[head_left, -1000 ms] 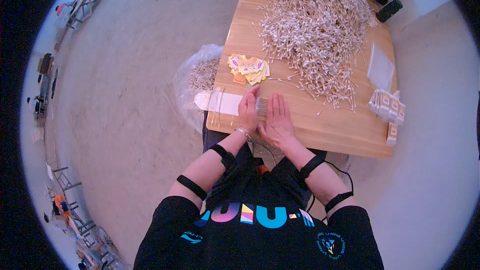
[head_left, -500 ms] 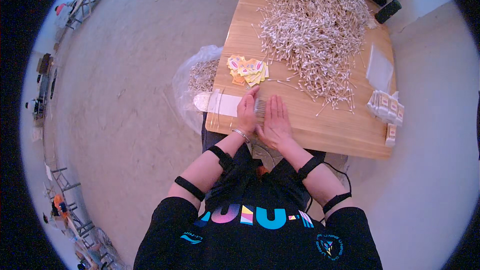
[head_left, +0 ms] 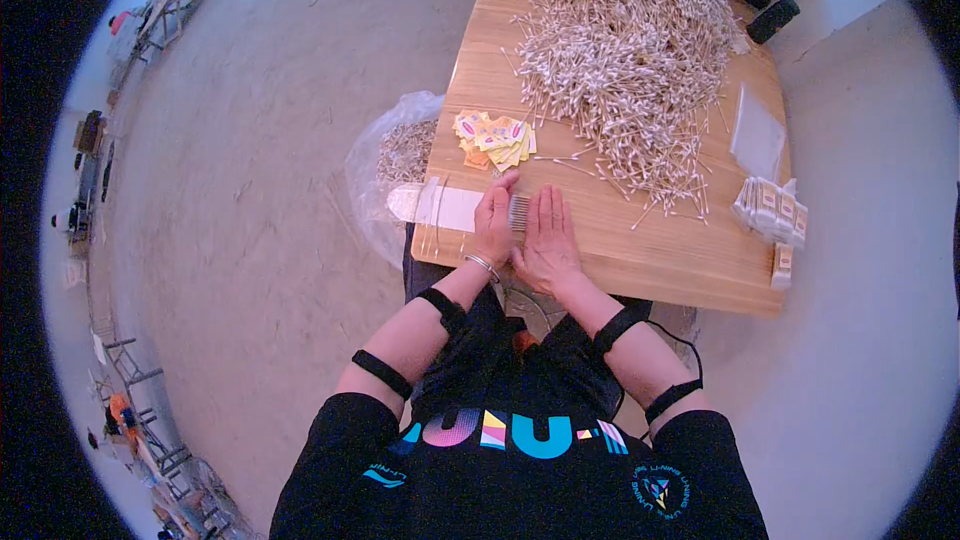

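Between my two hands lies a narrow row of cotton swabs (head_left: 518, 212), side by side at the near edge of the wooden table. My left hand (head_left: 492, 225) stands on its edge along the row's left side, fingers stretched out, open. On the other side, my right hand (head_left: 548, 245) lies open, its fingers straight and flat on the table, palm side by the swabs. Both palms nearly meet at their heels. A white card-like strip (head_left: 458, 210) with a clear sleeve reaches left from under my left hand. Parts of the swabs are hidden by my hands.
A large heap of loose cotton swabs (head_left: 630, 50) covers the far table. Small yellow and white cards (head_left: 495, 140) lie beyond my left hand. Clear bags (head_left: 758, 135) and filled packs (head_left: 770, 210) sit at the right edge. Left of the table hangs a plastic bag of swabs (head_left: 405, 152).
Almost nothing differs; my right hand has shifted very slightly, and both hands stay around the row of cotton swabs.
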A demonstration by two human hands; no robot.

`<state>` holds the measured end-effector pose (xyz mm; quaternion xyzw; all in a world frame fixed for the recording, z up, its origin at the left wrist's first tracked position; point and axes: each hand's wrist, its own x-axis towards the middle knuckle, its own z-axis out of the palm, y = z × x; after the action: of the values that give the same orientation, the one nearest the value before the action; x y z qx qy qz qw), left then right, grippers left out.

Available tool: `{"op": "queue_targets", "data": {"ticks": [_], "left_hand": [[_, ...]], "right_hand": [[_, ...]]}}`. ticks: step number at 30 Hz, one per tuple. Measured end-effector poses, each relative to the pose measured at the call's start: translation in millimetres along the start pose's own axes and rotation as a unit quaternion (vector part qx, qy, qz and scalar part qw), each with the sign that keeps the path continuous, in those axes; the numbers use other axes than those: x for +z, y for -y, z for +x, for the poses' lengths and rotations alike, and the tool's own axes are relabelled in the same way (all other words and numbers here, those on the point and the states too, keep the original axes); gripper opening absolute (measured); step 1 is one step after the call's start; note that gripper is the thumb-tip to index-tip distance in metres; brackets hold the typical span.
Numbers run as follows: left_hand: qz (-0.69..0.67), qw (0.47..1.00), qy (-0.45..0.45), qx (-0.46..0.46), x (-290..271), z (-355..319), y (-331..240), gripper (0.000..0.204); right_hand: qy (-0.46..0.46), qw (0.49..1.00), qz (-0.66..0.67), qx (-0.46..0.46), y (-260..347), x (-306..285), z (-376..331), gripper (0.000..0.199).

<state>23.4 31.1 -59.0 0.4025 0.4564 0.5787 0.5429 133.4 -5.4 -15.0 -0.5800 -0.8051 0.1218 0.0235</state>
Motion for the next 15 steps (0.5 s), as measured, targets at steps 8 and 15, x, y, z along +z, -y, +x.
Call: {"op": "queue_targets", "data": {"ticks": [8,15], "left_hand": [[0.180,0.982,0.037,0.047,-16,-4,-19,0.034],[0.485,0.829,0.234,0.152,-41,-43,-55,0.042]], "right_hand": [[-0.029,0.999,0.030,-0.006,0,4,0,0.090],[-0.002,0.999,-0.051,0.006,-1,3,1,0.098]]}}
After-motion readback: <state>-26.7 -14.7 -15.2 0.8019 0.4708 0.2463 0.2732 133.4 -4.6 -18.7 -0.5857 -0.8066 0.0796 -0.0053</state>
